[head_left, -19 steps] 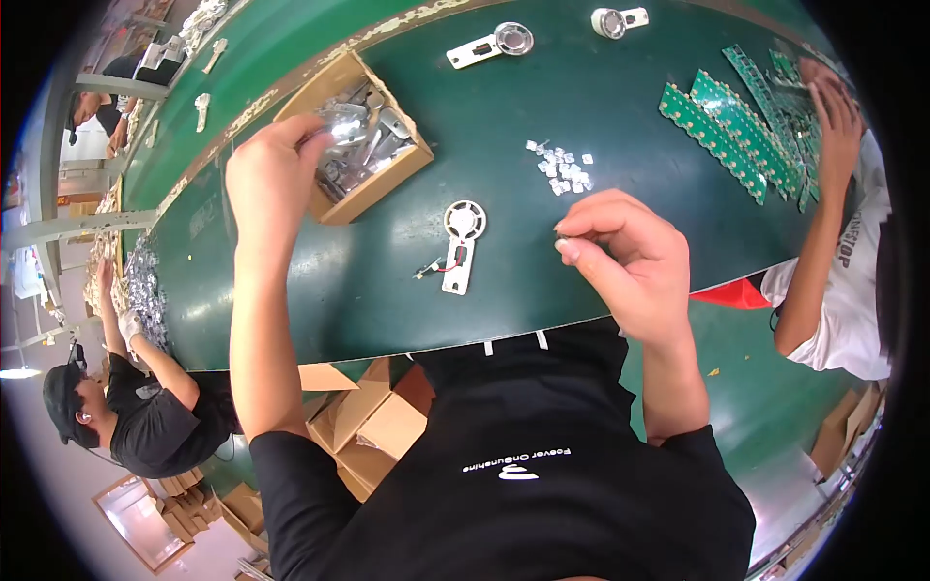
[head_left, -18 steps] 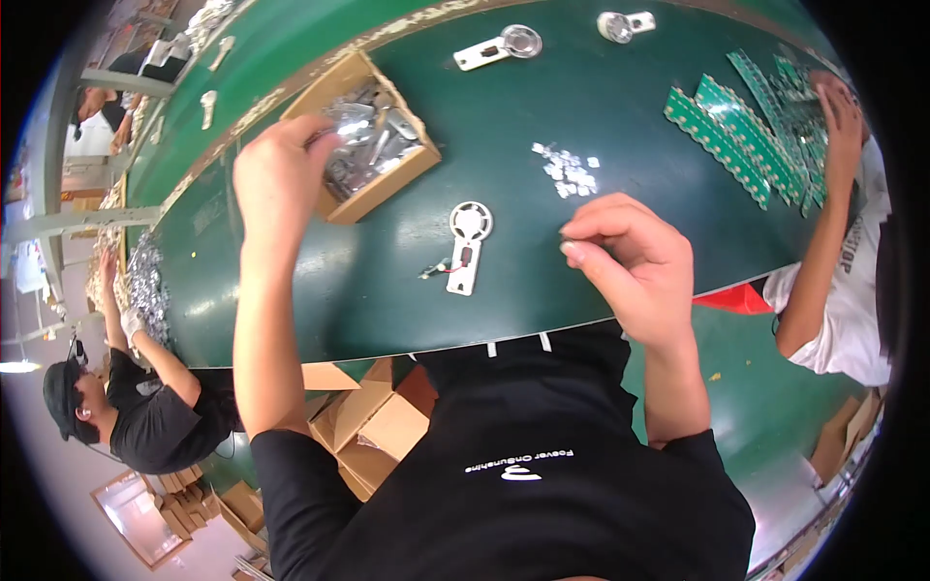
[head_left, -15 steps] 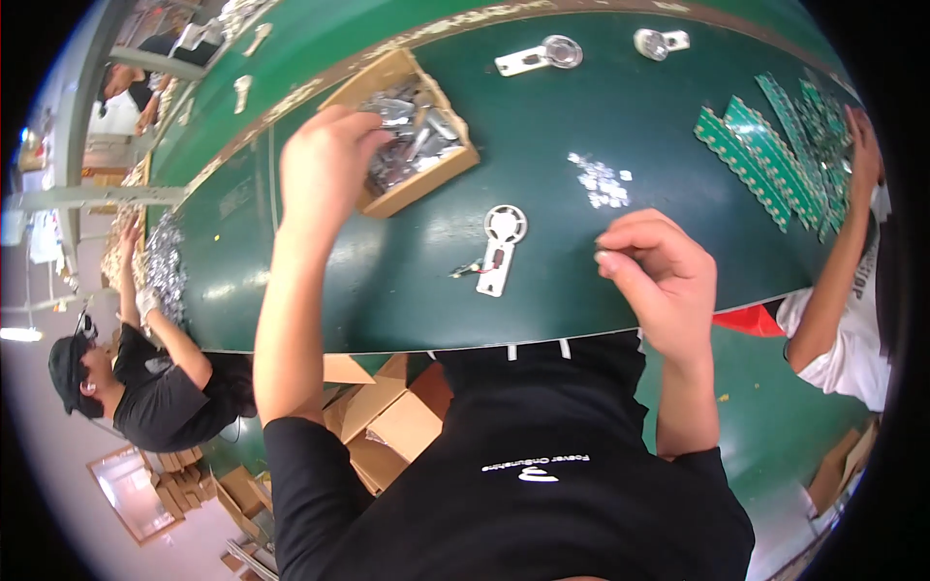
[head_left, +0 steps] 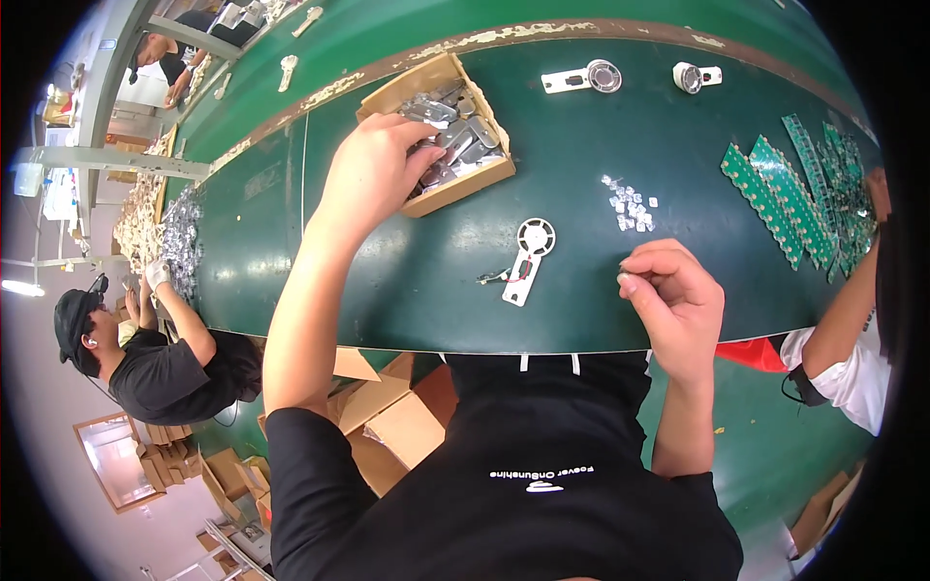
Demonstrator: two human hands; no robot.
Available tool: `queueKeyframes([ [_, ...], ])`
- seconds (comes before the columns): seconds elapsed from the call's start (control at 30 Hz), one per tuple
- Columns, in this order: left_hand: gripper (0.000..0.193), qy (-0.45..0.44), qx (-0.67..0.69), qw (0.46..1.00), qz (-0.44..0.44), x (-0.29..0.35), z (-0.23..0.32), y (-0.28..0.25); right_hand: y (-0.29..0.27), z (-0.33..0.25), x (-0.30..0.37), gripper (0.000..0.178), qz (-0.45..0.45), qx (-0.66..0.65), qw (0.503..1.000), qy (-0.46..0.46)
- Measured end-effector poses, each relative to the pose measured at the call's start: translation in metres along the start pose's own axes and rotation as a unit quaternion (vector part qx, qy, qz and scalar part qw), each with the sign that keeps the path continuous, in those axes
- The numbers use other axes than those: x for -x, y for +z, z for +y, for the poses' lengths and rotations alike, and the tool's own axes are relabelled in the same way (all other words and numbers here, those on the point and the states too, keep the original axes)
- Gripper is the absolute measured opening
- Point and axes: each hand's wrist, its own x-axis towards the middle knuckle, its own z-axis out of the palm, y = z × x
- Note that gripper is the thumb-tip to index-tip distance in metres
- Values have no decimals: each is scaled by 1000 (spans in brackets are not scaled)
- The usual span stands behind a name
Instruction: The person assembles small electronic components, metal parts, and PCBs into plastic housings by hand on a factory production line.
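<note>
My left hand (head_left: 376, 169) reaches over the rim of a cardboard box (head_left: 455, 197), its thumb and fingers apart among the grey metal-looking parts (head_left: 475, 145) inside. No part is clearly gripped there. My right hand (head_left: 678, 300) hovers above the near table edge with thumb and forefinger pinched; whatever sits between them is too small to name. Between my hands lies a white plastic piece (head_left: 523, 276) with a round spoked end and a narrow handle. Thin red and dark wires with a small connector stick out at its left side.
Small clear pieces (head_left: 632, 205) lie scattered beyond my right hand. Green circuit board strips (head_left: 775, 198) are piled at right, beside another person's arm (head_left: 843, 315). Two white pieces with round ends (head_left: 603, 77) lie at the back. A capped co-worker (head_left: 145, 353) works at left.
The view has shifted, so the table items appear further right. My left hand's fingers have spread a little over the parts in the box. My right hand keeps its pinch.
</note>
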Motion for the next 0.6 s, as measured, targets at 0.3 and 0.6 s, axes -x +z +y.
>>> queueKeyframes([
  [0.3, 23, -10, -14, 1000, 10, -20, 4, 10, 1, 0, 0, 15, 2, 4, 1000, 6],
  [0.6, 22, -93, 100, 987, -85, -43, 0, 18, -1, 3, 5, 17, -3, 5, 1000, 4],
])
